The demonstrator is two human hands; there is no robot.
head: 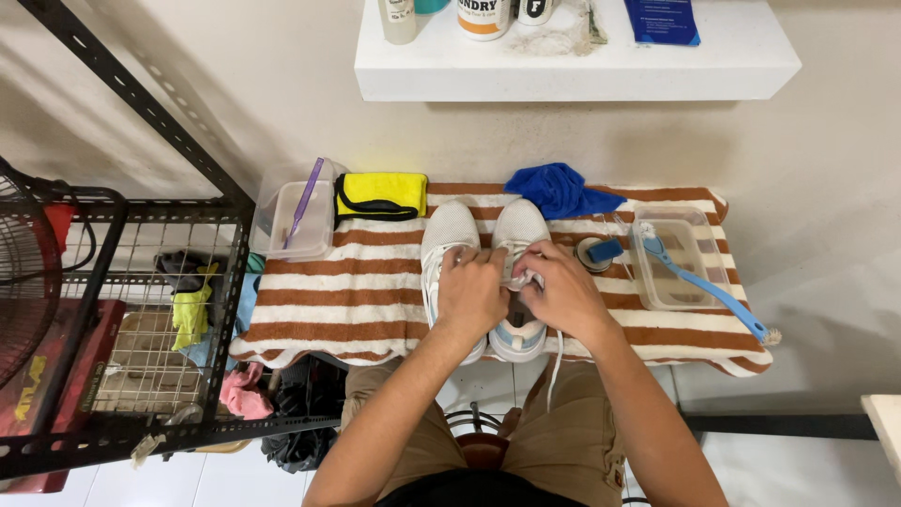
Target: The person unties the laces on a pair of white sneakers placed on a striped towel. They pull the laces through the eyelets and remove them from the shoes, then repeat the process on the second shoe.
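Observation:
Two white sneakers stand side by side, toes away from me, on a brown-and-white striped towel (338, 291). My left hand (472, 294) rests over the left sneaker (449, 230) and reaches across to the laces of the right sneaker (519, 228). My right hand (560, 291) pinches those same white laces over the right shoe's tongue. A loose lace end (554, 361) hangs down past the towel's front edge. Both hands are closed on the laces.
A clear tub (302, 225) with a purple brush, a yellow cloth (381, 194) and a blue cloth (560, 188) lie at the back. A clear tray (678, 263) with a blue long-handled brush (713, 293) sits right. A black wire rack (122, 310) stands left, a white shelf (572, 56) above.

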